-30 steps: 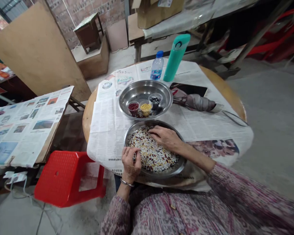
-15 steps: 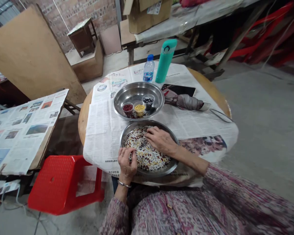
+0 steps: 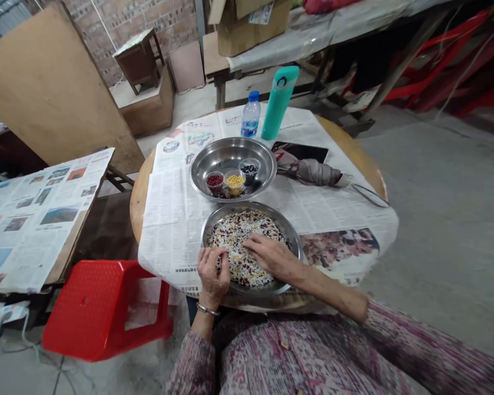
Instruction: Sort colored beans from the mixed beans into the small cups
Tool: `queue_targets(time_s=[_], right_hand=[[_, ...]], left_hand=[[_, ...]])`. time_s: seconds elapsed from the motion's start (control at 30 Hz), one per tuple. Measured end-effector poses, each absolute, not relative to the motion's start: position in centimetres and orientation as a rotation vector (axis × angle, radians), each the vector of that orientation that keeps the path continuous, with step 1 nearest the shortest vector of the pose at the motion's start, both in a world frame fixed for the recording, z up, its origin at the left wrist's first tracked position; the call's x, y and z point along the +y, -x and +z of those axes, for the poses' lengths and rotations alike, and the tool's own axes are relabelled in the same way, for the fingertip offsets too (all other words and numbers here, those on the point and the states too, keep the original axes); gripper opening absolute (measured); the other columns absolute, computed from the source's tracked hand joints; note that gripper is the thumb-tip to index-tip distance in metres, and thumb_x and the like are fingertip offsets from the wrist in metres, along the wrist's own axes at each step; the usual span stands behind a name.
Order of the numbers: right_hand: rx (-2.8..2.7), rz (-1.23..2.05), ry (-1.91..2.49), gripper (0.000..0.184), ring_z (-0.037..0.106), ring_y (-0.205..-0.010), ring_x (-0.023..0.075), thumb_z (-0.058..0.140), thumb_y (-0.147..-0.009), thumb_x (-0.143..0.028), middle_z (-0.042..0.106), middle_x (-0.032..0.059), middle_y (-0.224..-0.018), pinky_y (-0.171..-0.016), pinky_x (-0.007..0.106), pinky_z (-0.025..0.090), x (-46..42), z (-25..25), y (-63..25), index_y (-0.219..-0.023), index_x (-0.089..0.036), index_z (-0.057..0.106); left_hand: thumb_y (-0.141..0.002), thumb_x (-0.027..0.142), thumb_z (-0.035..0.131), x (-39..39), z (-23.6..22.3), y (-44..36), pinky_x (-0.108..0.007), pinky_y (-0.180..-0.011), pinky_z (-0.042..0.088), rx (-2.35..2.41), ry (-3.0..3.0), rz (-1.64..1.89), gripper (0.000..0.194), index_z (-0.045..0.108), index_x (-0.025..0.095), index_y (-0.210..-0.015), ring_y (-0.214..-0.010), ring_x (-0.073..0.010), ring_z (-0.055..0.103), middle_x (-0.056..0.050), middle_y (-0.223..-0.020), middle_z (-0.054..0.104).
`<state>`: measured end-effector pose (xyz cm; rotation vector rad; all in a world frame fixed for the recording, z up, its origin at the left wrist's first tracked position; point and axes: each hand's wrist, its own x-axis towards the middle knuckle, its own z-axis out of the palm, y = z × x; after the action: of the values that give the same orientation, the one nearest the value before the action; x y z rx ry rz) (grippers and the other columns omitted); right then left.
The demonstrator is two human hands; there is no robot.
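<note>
A steel basin [image 3: 294, 233] stands at the table's near edge, with a layer of white grains mixed with red, yellow and black beans [image 3: 253, 269] in it. My left hand [image 3: 213, 274] is closed over the basin's left rim, fingers curled inward. My right hand [image 3: 274, 255] reaches in over the right rim. Its fingers are stretched out and touch the mix near the middle; their tips are partly hidden. Behind stands a second steel basin [image 3: 206, 156], which holds a cup of red beans [image 3: 214, 182], a cup of yellow beans [image 3: 234, 182] and a cup of black beans [image 3: 249, 170].
Newspaper [image 3: 164, 219] covers the round table. A water bottle [image 3: 251, 115], a teal flask [image 3: 279, 104], a dark phone or tablet [image 3: 313, 152] and a folded umbrella [image 3: 313, 171] lie or stand beyond the basins. A red stool [image 3: 90, 307] is at the left.
My right hand has drawn back toward me through the mix, from the far part of the near basin to its middle. The left hand stays at the rim. The view has shifted slightly.
</note>
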<state>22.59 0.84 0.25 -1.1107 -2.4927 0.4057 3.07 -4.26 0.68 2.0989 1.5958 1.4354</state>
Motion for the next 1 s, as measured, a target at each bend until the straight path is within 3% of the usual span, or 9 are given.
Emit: queue_targets(time_s=[0.17,0.4,0.6,0.73,1.0], right_hand=[[-2.389,0.473,0.989,0.031,0.061,-0.091,0.0168,0.041,-0.092,-0.006,0.062,0.0063,-0.099,-0.082,0.029,0.052,3.0,0.2,-20.9,-0.11,-0.02,0.063],[-2.382,0.104,1.315,0.025,0.057,-0.101,0.0279,0.05,-0.09,-0.012,0.065,0.0135,-0.105,-0.086,0.04,0.052,5.9,0.7,-23.4,-0.106,-0.015,0.068],[-2.497,0.396,0.943,0.021,0.058,-0.098,0.0211,0.049,-0.095,-0.019,0.065,0.0088,-0.104,-0.086,0.035,0.052,1.6,1.2,-22.0,-0.109,-0.019,0.065],[-2.652,0.521,0.671,0.016,0.056,-0.099,0.0218,0.055,-0.093,-0.024,0.064,0.0087,-0.106,-0.087,0.038,0.051,-0.6,1.8,-21.1,-0.103,-0.019,0.066],[-2.649,0.328,0.71,0.02,0.053,-0.1,0.0221,0.049,-0.097,-0.022,0.064,0.0099,-0.109,-0.088,0.038,0.047,2.3,1.0,-20.9,-0.104,-0.018,0.067]], left_hand=[[-0.091,0.01,0.052,-4.2,0.7,-3.1,-0.034,-0.082,0.046,1.597,-2.106,1.446,0.014,0.063,0.018,-0.094,-0.08,-0.0163,0.061,-0.003,-0.085,0.069],[-0.092,0.011,0.052,-4.2,0.7,-3.2,-0.034,-0.08,0.046,1.604,-2.101,1.451,0.013,0.062,0.018,-0.093,-0.078,-0.0169,0.061,-0.003,-0.082,0.068],[-0.092,0.011,0.053,-4.4,0.7,-3.2,-0.035,-0.082,0.046,1.592,-2.091,1.454,0.012,0.062,0.018,-0.095,-0.081,-0.017,0.061,-0.004,-0.086,0.069],[-0.093,0.011,0.052,-4.4,0.8,-3.3,-0.035,-0.083,0.046,1.579,-2.065,1.463,0.012,0.062,0.018,-0.095,-0.082,-0.0169,0.061,-0.004,-0.087,0.069],[-0.093,0.011,0.052,-4.4,0.8,-3.2,-0.035,-0.081,0.047,1.573,-2.081,1.475,0.013,0.062,0.018,-0.096,-0.081,-0.0168,0.061,-0.004,-0.086,0.069]])
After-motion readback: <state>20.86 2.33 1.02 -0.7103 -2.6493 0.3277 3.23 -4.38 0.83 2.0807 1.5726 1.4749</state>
